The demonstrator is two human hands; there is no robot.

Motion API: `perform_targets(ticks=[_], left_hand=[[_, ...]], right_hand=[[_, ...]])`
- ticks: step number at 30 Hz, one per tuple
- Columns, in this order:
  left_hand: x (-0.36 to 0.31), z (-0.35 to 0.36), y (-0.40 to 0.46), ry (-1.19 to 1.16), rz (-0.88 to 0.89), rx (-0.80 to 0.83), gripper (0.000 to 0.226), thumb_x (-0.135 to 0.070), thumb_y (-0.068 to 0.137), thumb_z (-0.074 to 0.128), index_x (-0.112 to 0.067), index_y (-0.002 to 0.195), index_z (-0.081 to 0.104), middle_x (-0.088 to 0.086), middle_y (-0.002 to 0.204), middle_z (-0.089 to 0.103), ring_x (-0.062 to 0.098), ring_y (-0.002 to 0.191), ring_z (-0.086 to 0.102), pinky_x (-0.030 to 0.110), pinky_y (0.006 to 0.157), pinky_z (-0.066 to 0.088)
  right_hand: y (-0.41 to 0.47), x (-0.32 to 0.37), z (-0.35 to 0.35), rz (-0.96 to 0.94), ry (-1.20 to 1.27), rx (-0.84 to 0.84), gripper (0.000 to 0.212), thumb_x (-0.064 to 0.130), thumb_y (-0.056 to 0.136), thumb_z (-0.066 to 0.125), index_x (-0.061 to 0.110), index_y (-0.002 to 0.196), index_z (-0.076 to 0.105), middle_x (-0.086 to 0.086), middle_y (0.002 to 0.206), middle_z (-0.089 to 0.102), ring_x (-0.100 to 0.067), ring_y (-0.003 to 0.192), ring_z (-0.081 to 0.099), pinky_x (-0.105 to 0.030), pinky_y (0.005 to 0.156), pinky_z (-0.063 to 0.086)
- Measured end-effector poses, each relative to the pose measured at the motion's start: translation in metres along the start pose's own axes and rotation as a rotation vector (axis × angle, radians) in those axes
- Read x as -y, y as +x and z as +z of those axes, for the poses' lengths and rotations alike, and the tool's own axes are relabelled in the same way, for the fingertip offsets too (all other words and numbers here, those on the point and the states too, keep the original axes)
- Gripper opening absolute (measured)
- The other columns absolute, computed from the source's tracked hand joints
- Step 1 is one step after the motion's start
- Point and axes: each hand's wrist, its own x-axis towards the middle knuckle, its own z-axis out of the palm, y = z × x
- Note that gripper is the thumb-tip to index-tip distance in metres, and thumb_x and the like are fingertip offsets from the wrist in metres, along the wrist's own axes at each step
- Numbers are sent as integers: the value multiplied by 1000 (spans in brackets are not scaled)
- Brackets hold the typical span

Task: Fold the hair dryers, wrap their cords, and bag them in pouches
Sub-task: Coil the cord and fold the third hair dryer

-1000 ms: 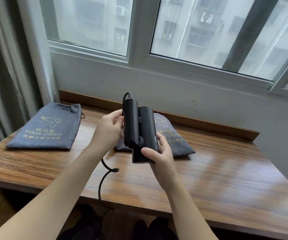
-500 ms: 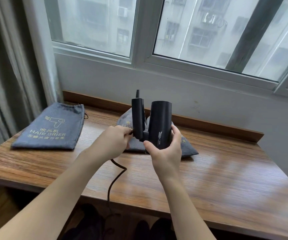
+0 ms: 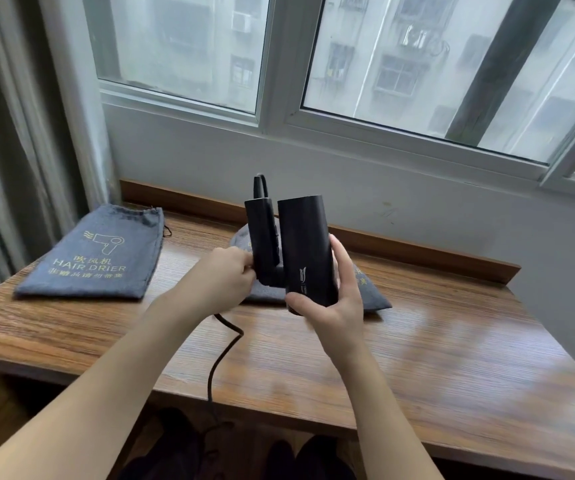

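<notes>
A black folded hair dryer (image 3: 305,247) stands upright above the wooden table (image 3: 417,358), its handle folded up beside the barrel. My right hand (image 3: 334,299) grips the lower end of the barrel. My left hand (image 3: 230,275) pinches the cord (image 3: 225,351) beside the base of the handle. The cord loops out of the handle's top and also runs from under my left hand down over the table's front edge. A grey pouch (image 3: 369,296) lies partly hidden behind the dryer. A second grey pouch (image 3: 95,258) printed "HAIR DRIER" lies flat at the left.
A low wooden lip (image 3: 417,247) edges the back of the table under a white wall and window. A curtain (image 3: 9,133) hangs at the left. Dark shoes (image 3: 189,448) show on the floor below the front edge.
The dryer has turned and risen a little, so the barrel now faces me more squarely. My left hand slid down from the handle's side to the cord at its base.
</notes>
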Motion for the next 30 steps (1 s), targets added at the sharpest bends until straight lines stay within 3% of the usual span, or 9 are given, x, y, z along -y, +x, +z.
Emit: perform_targets(ticks=[2,7,11,13,16,22,24,28,30], left_hand=[[2,0,0,-19,4,-6,28,-16,94,43,-32,77,60,1,81,67,20,77,61,31,63,47],[-1,7,1,-67,24,-55,31,-22,98,46,-32,121,65,2,102,70,21,90,61,33,75,51],[-7,9,-2,-352,42,-36,29,-15,94,60,-26,120,67,-12,109,71,7,105,62,35,99,49],[-10,10,-4,-536,36,35,21,-13,90,64,-21,109,70,-7,100,75,10,102,67,40,97,52],[-18,10,-9,-789,35,104,29,-16,84,72,-19,112,68,-6,102,75,6,101,68,25,88,52],[-20,10,-8,-770,41,-136,27,-28,81,77,-29,107,67,-11,96,74,3,91,68,19,75,51],[-21,6,-10,-826,102,-101,27,-20,81,77,-25,107,69,-10,96,75,3,91,69,16,71,52],[-20,0,-14,-913,98,47,27,-20,87,71,-21,114,66,-5,100,76,15,95,71,26,75,58],[-20,-2,-14,-903,66,102,33,-28,89,70,-24,120,63,-4,99,76,22,87,71,35,73,59]], right_hand=[[-1,-1,-2,31,38,39,91,5,72,75,46,144,36,-2,123,64,-24,108,65,-49,89,57],[-1,-2,8,12,-154,-76,84,14,73,83,41,133,30,14,114,61,-4,104,62,-15,78,53],[1,-10,8,-68,-294,-137,76,25,69,86,37,131,42,13,119,52,-7,110,55,-25,86,53],[0,-12,9,-87,-307,-128,77,25,70,86,37,134,44,11,123,48,-6,113,50,-28,91,50],[-3,-13,10,-64,-218,-45,71,21,77,81,39,134,44,7,123,54,-11,109,57,-37,88,55],[-10,-14,14,-69,-97,3,76,10,80,76,35,142,41,15,139,48,-6,129,49,-38,94,56],[-8,-11,16,72,63,15,98,12,74,82,41,149,24,26,139,38,10,122,50,-24,87,56],[-4,-12,11,206,240,111,99,24,66,83,37,149,31,5,127,64,-16,116,64,-38,91,57],[-4,-6,12,227,240,79,100,19,68,84,34,151,30,4,120,67,-14,111,67,-35,87,58]])
